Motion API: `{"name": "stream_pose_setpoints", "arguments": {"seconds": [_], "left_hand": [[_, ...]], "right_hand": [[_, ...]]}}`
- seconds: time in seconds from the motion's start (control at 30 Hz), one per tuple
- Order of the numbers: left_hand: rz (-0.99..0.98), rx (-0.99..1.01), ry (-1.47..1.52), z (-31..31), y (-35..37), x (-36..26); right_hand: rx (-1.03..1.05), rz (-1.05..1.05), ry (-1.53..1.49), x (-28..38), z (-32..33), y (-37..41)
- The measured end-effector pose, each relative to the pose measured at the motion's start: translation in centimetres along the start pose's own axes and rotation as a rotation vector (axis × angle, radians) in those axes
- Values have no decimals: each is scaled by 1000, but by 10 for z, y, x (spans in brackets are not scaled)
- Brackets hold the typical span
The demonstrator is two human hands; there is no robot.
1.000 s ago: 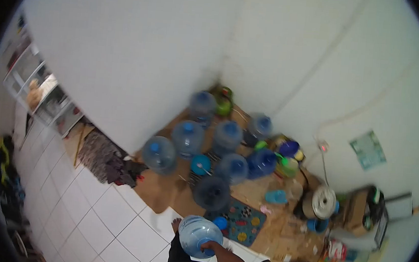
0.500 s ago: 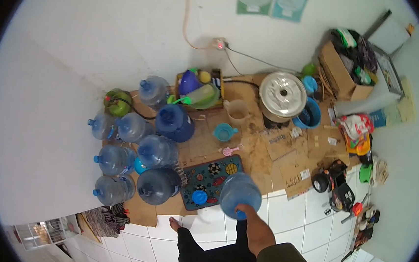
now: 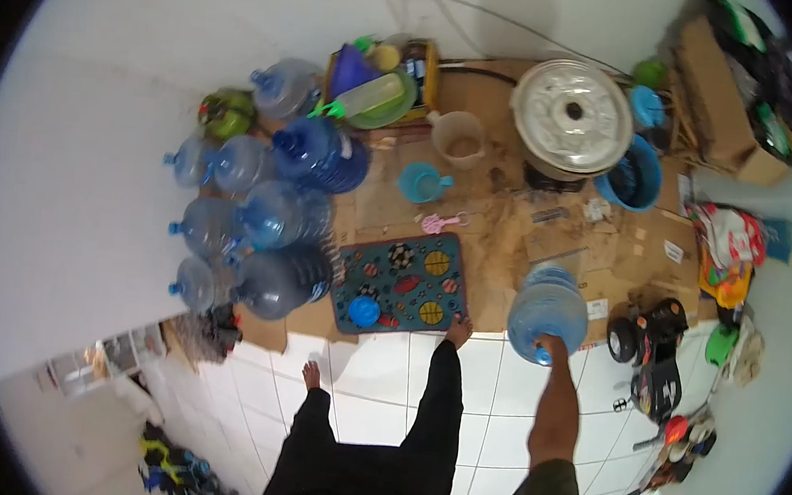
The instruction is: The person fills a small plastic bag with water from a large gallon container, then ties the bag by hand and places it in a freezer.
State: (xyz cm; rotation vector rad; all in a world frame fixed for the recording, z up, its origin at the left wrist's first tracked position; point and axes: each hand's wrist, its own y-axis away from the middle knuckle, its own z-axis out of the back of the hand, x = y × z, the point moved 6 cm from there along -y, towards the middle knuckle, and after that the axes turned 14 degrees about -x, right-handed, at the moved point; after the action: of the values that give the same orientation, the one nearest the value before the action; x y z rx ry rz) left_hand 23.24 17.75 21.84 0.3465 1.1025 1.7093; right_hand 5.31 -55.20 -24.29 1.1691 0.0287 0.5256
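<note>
My right hand (image 3: 551,345) is closed round the neck of a blue water jug (image 3: 548,306), at the front edge of the cardboard over the white tiles. The jug's neck points toward me and its body lies beyond the hand. Just right of it stands a black toy ride-on vehicle (image 3: 653,356). To the left lies a dark green mat (image 3: 404,290) with ball patterns, and my foot (image 3: 459,330) is at its near right corner. A blue lid-like disc (image 3: 364,312) rests on this mat. My left hand is out of view.
Several water jugs (image 3: 282,280) stand grouped at the left. A large silver-lidded pot (image 3: 565,112), a blue bucket (image 3: 641,188), a beige pitcher (image 3: 460,143) and a blue dipper (image 3: 422,184) stand on the cardboard. A cardboard box (image 3: 719,96) is at the back right.
My right hand has carried the water jug to the right, away from the mat to beside the toy vehicle. My foot now shows at the mat's corner, and the view has shifted.
</note>
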Motion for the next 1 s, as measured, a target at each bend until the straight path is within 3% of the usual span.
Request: {"name": "stream_pose_setpoints", "arguments": {"seconds": [0.03, 0.1, 0.13, 0.2, 0.23, 0.3, 0.33, 0.37, 0.43, 0.47, 0.6, 0.73, 0.8, 0.87, 0.93, 0.97, 1.0], "left_hand": [[36, -11, 8, -9, 29, 6], [48, -57, 51, -40, 52, 2], [63, -76, 50, -42, 70, 0], [74, -110, 63, -52, 90, -6], [83, -114, 65, -56, 101, -7], [71, -120, 72, -64, 104, -15], [60, -118, 75, -68, 103, -18], [47, -116, 79, -72, 99, -21], [14, -109, 81, -76, 88, -26], [3, -104, 83, -78, 83, -28], [-33, -92, 77, -66, 66, -29], [-59, -49, 103, -64, 31, -37], [184, -113, 188, -74, 3, -69], [173, -85, 177, -82, -36, -126], [90, -82, 76, -92, -72, -169], [9, -92, 3, -98, -99, -187], [-8, -85, 3, -102, -121, -202]], "right_hand": [[21, -506, -223, -28, -6, 7], [-131, -157, 88, -86, -41, -45], [-111, -136, 98, -89, -49, -35], [49, -244, -337, -88, -33, -12], [60, -242, -323, -79, -21, 7], [-147, -395, -136, -50, 15, 33], [-79, -88, 84, -32, 20, 30], [-88, -87, 90, -27, 27, 32], [-349, -350, 34, -18, 47, 49], [-367, -496, -43, 17, 78, 83], [-516, -550, -42, 37, 103, 92], [-647, -405, 4, 32, 139, 82], [-695, -332, 13, -4, 141, 63], [-491, -285, -199, -36, 119, 46], [-755, -446, 13, 20, 131, 103], [-867, -417, 25, 40, 117, 120], [-1019, -152, 91, 58, 88, 126]]}}
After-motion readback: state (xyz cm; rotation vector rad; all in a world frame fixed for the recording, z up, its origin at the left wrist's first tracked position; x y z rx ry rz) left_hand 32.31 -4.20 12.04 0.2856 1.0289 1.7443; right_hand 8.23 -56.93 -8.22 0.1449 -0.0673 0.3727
